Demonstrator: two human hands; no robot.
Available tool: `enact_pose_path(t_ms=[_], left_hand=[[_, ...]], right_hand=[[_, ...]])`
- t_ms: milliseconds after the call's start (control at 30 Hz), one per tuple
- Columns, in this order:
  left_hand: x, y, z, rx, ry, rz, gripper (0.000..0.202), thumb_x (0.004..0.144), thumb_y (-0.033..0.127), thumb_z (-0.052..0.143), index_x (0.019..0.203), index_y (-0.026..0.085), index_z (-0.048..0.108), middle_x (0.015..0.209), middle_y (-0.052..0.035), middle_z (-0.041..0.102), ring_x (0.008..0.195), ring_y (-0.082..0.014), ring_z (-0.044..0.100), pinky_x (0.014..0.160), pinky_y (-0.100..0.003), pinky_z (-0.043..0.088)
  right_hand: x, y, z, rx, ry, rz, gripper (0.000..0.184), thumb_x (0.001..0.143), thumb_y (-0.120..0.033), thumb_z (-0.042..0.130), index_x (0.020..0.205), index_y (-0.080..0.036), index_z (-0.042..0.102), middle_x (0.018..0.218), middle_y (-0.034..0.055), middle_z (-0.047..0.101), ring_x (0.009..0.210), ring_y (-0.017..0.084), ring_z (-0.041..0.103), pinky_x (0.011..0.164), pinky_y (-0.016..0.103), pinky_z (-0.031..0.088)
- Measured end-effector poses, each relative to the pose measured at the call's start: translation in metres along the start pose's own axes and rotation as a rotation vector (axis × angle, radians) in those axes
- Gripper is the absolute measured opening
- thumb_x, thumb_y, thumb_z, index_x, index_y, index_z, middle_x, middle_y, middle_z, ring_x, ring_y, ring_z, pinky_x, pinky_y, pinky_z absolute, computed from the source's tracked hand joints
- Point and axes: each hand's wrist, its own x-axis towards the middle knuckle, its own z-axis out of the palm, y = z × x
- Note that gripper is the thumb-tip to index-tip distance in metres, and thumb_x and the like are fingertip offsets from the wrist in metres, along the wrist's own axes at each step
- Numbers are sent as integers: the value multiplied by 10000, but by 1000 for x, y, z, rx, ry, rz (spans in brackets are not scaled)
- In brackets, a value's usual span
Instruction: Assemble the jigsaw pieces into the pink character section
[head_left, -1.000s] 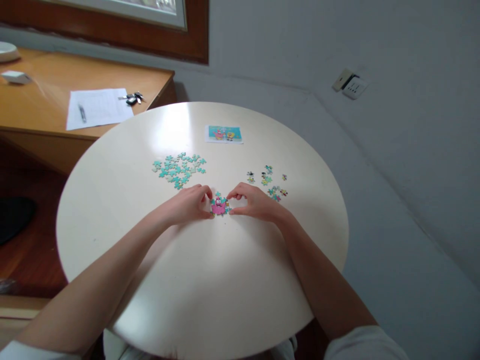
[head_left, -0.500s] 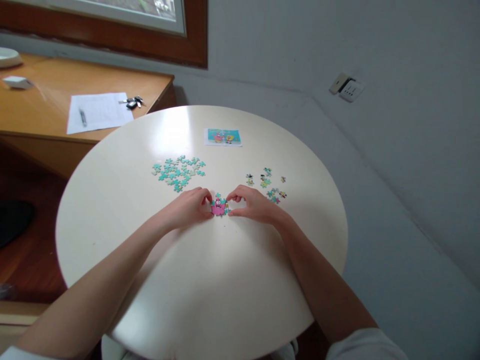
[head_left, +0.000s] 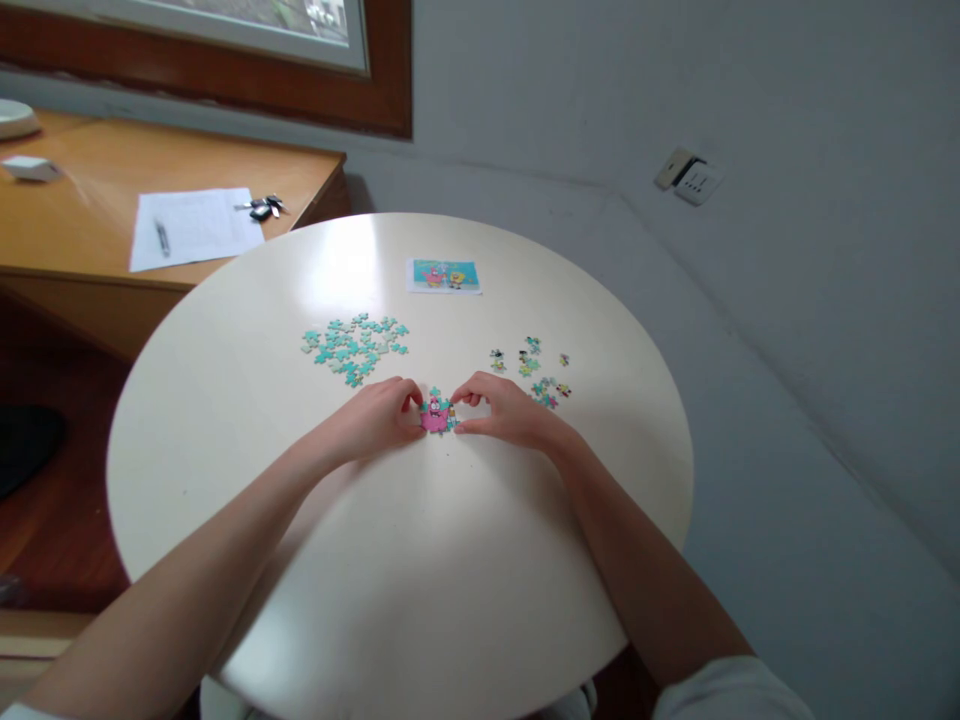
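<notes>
A small joined cluster of puzzle pieces [head_left: 437, 414], pink and teal, lies near the middle of the round cream table [head_left: 390, 560]. My left hand [head_left: 379, 417] presses on its left side with curled fingers. From the other side my right hand [head_left: 504, 409] pinches the cluster's right edge between thumb and fingers. A heap of loose teal pieces [head_left: 355, 344] lies just beyond my left hand. Several mixed-colour pieces [head_left: 534, 372] are scattered beyond my right hand. A small reference picture [head_left: 444, 275] rests flat at the table's far side.
A wooden desk [head_left: 90, 240] stands at the back left, carrying a sheet of paper with a pen [head_left: 193, 225] and a bunch of keys [head_left: 262, 207]. A wall socket [head_left: 690, 176] sits on the grey wall to the right. A window frame runs along the top.
Both hands stay at the joined cluster with their fingers shifting only slightly. The camera has tilted a little, so everything sits slightly lower and to the left.
</notes>
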Motion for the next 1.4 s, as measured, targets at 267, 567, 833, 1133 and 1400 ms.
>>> enact_pose_path(t_ms=[267, 567, 833, 1133, 1400], left_hand=[[-1, 4, -3, -19, -9, -18, 236, 663, 349, 540, 836, 192, 572, 758, -30, 604, 673, -185, 559, 587, -255, 405], [2, 0, -10, -73, 172, -58, 184, 703, 374, 509, 746, 196, 528, 704, -7, 573, 596, -150, 510, 549, -249, 358], [2, 1, -13, -141, 285, -38, 143, 709, 328, 482, 655, 196, 497, 623, 4, 561, 579, -143, 501, 545, -252, 366], [3, 1, -14, -142, 315, -113, 130, 658, 307, 506, 585, 204, 473, 591, 9, 562, 581, -149, 505, 549, -257, 374], [3, 0, -13, -135, 356, -100, 139, 624, 271, 510, 553, 211, 406, 556, 20, 521, 568, -149, 498, 537, -256, 371]], right_hand=[[0, 1, 2, 17, 17, -24, 272, 634, -210, 734, 887, -161, 646, 828, 21, 574, 769, 129, 541, 734, 263, 436], [0, 6, -16, 152, 619, 57, 140, 759, -281, 567, 753, -151, 620, 612, -21, 537, 549, 86, 459, 559, 224, 383], [-7, 42, -42, 71, 954, 268, 123, 729, -276, 537, 729, -162, 581, 523, -51, 447, 486, 84, 400, 498, 216, 344], [-12, 51, -45, 12, 917, 343, 139, 726, -241, 495, 790, -161, 589, 529, -54, 440, 488, 88, 396, 513, 216, 341], [-20, 60, -54, -55, 697, 421, 176, 725, -243, 515, 842, -160, 617, 565, -36, 509, 509, 97, 438, 556, 227, 372]])
